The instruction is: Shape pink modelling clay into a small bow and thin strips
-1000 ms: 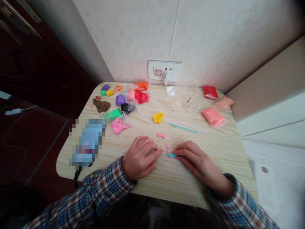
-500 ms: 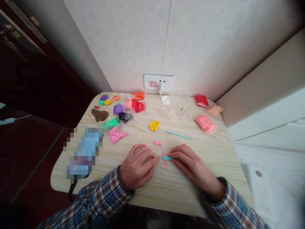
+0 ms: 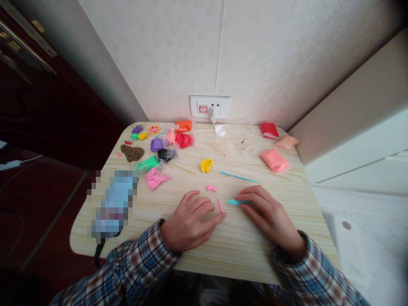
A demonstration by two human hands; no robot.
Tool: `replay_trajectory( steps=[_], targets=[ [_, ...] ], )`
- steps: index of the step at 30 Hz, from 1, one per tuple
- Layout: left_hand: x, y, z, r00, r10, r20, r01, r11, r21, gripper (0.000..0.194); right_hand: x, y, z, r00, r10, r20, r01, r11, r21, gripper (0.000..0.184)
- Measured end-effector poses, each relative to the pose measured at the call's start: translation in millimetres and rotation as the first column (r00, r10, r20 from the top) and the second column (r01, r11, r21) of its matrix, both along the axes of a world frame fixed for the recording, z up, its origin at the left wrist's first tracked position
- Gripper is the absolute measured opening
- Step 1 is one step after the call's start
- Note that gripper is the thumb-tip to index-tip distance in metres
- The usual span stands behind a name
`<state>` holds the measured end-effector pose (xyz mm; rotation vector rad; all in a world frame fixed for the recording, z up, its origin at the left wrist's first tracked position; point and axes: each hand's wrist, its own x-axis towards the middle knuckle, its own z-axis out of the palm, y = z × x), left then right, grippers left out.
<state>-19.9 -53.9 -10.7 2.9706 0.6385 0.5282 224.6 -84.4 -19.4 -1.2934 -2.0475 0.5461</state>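
A thin pink clay strip [image 3: 219, 205] lies on the wooden table between my hands. The outstretched index finger of my left hand [image 3: 193, 223] touches the strip's near end; the other fingers are loosely bent and apart, holding nothing. Pinched in my right hand [image 3: 264, 216] is a blue plastic clay knife [image 3: 235, 202], its flat blade pointing left, a little apart from the strip. Just beyond the strip sits a small pink clay bow [image 3: 211, 188]. Farther off are a yellow clay piece [image 3: 206, 165] and a slim blue modelling stick [image 3: 239, 177].
Bagged clay, including a pink bag [image 3: 157, 177], is grouped at the left. A brown clay coil [image 3: 132, 152] and small clay fruits [image 3: 137, 129] lie beyond. More packets, one salmon [image 3: 274, 160], stand at the right. A blurred-out blue object [image 3: 116, 202] occupies the left edge.
My right hand has drawn the clay knife off the pink strip, to the right. My left index finger has reached right onto the strip's near end. The view has shifted slightly.
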Motion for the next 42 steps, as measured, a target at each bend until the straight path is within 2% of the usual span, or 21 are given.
replay_trajectory(
  steps=[10, 17, 28, 34, 38, 42],
  targets=[
    [1.6, 0.3, 1.2, 0.999, -0.009, -0.042, 0.009, 1.0, -0.01, 0.029, -3.6, 1.1, 1.4, 1.0, 0.0, -0.002, 0.0, 1.0, -0.012, 0.015],
    [-0.7, 2.6, 0.5, 0.998, -0.047, -0.043, 0.046, 0.999, -0.01, 0.032, -12.7, 2.6, 3.6, 0.998, 0.059, 0.017, -0.058, 0.997, -0.053, 0.015],
    [-1.0, 1.9, 2.2, 0.996, -0.063, -0.062, 0.061, 0.997, -0.037, 0.036, -10.5, 0.3, 3.4, 0.997, 0.06, 0.044, -0.059, 0.998, -0.033, 0.015],
    [-0.6, 3.3, 1.2, 0.998, -0.058, 0.011, 0.059, 0.997, -0.058, 0.037, -1.3, 0.1, -1.2, 0.998, -0.049, 0.035, 0.048, 0.999, 0.017, 0.014],
    [-0.1, 4.3, 0.6, 0.989, 0.027, 0.149, -0.015, 0.996, -0.082, 0.029, 2.3, 3.0, -4.2, 0.986, -0.132, 0.105, 0.126, 0.99, 0.061, 0.014],
    [-1.8, 5.6, -0.7, 0.961, 0.108, 0.255, -0.079, 0.99, -0.12, 0.022, -4.2, -0.3, -1.5, 0.971, -0.154, 0.185, 0.14, 0.986, 0.088, 0.016]
  ],
)
